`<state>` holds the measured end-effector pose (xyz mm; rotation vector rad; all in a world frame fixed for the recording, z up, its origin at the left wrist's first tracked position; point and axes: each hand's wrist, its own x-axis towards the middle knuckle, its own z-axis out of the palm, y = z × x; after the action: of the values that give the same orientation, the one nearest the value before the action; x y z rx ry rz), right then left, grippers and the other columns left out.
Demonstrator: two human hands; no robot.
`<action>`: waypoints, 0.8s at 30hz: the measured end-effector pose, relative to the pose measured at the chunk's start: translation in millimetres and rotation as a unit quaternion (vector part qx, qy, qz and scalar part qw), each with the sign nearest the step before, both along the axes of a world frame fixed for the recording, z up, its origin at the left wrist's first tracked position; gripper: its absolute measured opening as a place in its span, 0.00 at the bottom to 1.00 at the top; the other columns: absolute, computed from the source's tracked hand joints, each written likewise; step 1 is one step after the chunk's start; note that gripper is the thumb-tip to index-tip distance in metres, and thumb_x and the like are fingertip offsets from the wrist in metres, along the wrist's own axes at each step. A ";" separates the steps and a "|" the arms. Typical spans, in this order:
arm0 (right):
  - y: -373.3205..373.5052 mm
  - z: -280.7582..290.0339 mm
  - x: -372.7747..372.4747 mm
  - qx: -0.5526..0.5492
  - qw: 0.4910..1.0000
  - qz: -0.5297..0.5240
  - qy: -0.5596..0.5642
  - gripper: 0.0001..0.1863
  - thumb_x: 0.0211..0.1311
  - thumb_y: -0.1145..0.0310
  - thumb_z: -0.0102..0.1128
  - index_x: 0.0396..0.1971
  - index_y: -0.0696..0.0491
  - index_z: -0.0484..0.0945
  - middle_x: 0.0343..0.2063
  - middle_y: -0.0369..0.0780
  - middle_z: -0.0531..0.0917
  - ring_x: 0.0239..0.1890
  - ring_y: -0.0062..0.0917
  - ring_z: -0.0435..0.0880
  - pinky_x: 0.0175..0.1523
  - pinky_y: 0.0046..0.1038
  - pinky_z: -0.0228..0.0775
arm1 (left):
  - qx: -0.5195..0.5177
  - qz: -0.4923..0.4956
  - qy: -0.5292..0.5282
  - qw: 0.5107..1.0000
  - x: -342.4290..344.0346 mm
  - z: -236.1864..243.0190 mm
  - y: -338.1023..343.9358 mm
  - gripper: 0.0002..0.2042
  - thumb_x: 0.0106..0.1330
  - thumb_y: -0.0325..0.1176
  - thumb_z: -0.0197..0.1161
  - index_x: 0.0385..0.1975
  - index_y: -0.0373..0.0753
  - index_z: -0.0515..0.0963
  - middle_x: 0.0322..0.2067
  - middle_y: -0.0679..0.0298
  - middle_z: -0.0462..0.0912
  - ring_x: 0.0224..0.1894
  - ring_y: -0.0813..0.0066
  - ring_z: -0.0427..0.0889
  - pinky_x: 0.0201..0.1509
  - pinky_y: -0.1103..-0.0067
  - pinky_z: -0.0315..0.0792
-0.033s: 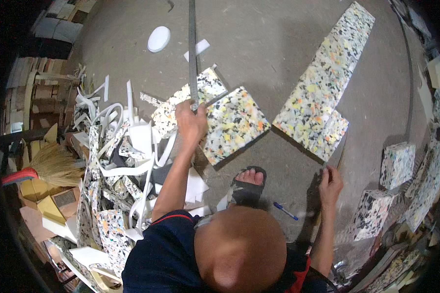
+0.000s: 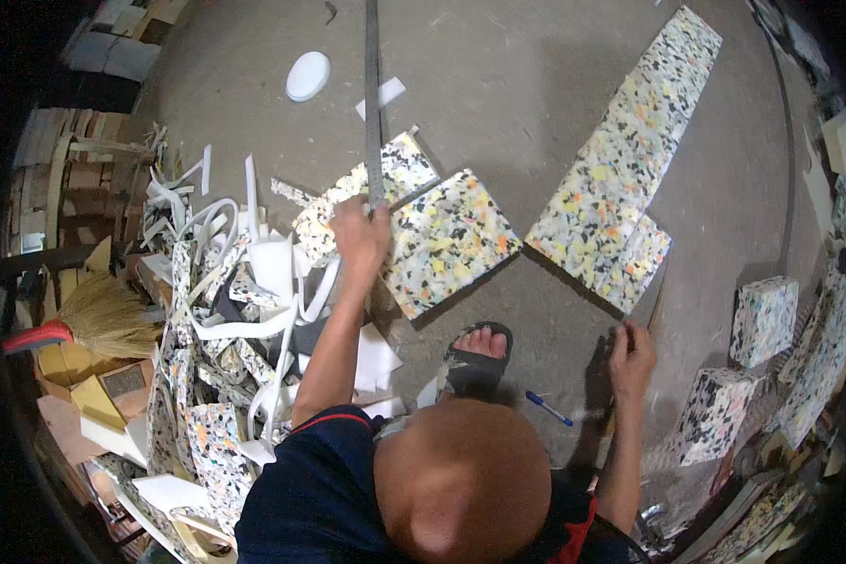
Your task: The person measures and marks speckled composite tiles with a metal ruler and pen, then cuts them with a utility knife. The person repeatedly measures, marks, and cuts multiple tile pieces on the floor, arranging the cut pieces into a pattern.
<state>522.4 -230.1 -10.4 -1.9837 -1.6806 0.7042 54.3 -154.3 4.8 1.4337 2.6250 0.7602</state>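
My left hand is closed at the near end of a long dark metal ruler, which runs away over the floor. Beneath and beside that hand lie speckled foam pieces: a squarish block to its right and a smaller piece behind it. On the right, a long speckled foam piece lies slanted, a small foam block against its near end. My right hand hovers by the near corner of that piece, fingers curled together; what they hold, if anything, is hidden.
A heap of white and speckled foam offcuts spreads at the left, beside a straw broom. A blue pen lies near my sandalled foot. Foam blocks stand at the right. A white disc lies far left.
My left hand has shifted very slightly left and nearer at the ruler's end. My right hand has barely moved. The foam pieces lie as before.
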 end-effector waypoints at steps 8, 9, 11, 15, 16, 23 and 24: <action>14.4 2.6 -166.3 -0.367 0.834 -0.046 0.410 0.36 0.66 0.51 0.66 0.63 0.65 0.71 0.37 0.46 0.87 0.29 0.24 0.85 0.33 0.26 0.79 | -0.153 -0.002 -0.176 0.972 -87.4 -51.2 19.3 0.19 0.54 0.41 0.76 0.30 0.30 0.80 0.26 0.59 0.82 0.30 0.70 0.78 0.35 0.69 0.72; 17.9 1.6 -202.3 -0.369 0.800 -0.113 0.459 0.45 0.64 0.47 0.69 0.69 0.64 0.62 0.39 0.46 0.86 0.30 0.25 0.86 0.30 0.26 0.78 | -0.164 -0.002 -0.243 0.956 -94.7 -55.4 28.0 0.17 0.56 0.39 0.76 0.30 0.31 0.80 0.26 0.63 0.80 0.29 0.73 0.74 0.33 0.71 0.70; 38.7 -6.3 -247.3 -0.343 0.800 -0.122 0.476 0.49 0.52 0.45 0.77 0.62 0.66 0.66 0.51 0.52 0.83 0.51 0.39 0.85 0.50 0.36 0.80 | -0.189 -0.044 -0.266 0.944 -114.5 -52.0 35.7 0.14 0.59 0.38 0.73 0.29 0.32 0.80 0.25 0.64 0.81 0.29 0.73 0.75 0.33 0.72 0.70; 37.0 -11.9 -273.1 -0.320 0.773 -0.191 0.514 0.51 0.52 0.53 0.75 0.67 0.69 0.59 0.57 0.59 0.78 0.60 0.44 0.79 0.65 0.36 0.68 | -0.176 -0.010 -0.552 0.815 -173.8 -15.6 42.9 0.11 0.63 0.36 0.68 0.38 0.36 0.82 0.30 0.63 0.83 0.30 0.73 0.80 0.36 0.76 0.76; 31.7 -13.1 -265.7 -0.285 0.808 -0.161 0.490 0.51 0.52 0.53 0.75 0.67 0.69 0.59 0.57 0.59 0.78 0.60 0.45 0.79 0.65 0.37 0.69 | -0.154 0.036 -0.545 0.824 -189.2 -0.8 52.5 0.10 0.65 0.35 0.66 0.41 0.37 0.80 0.32 0.62 0.83 0.30 0.73 0.80 0.35 0.78 0.76; 13.0 0.3 -198.7 -0.245 0.929 -0.016 0.277 0.43 0.52 0.53 0.75 0.61 0.68 0.69 0.50 0.62 0.81 0.49 0.49 0.85 0.51 0.41 0.78 | 0.116 -0.081 -0.800 0.583 -131.1 64.2 97.4 0.09 0.72 0.25 0.56 0.48 0.30 0.72 0.31 0.64 0.73 0.30 0.76 0.71 0.32 0.81 0.71; 10.7 8.9 -193.6 -0.168 0.958 -0.026 0.231 0.43 0.52 0.52 0.75 0.60 0.67 0.69 0.48 0.61 0.82 0.44 0.49 0.85 0.49 0.41 0.79 | 0.178 -0.050 -0.805 0.564 -93.4 57.5 101.2 0.10 0.71 0.24 0.56 0.49 0.29 0.71 0.30 0.64 0.71 0.30 0.76 0.69 0.34 0.80 0.71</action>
<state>328.8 -219.4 -1.5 -1.8679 -1.2870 1.3868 -39.1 -53.1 62.3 0.2550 0.8941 1.5180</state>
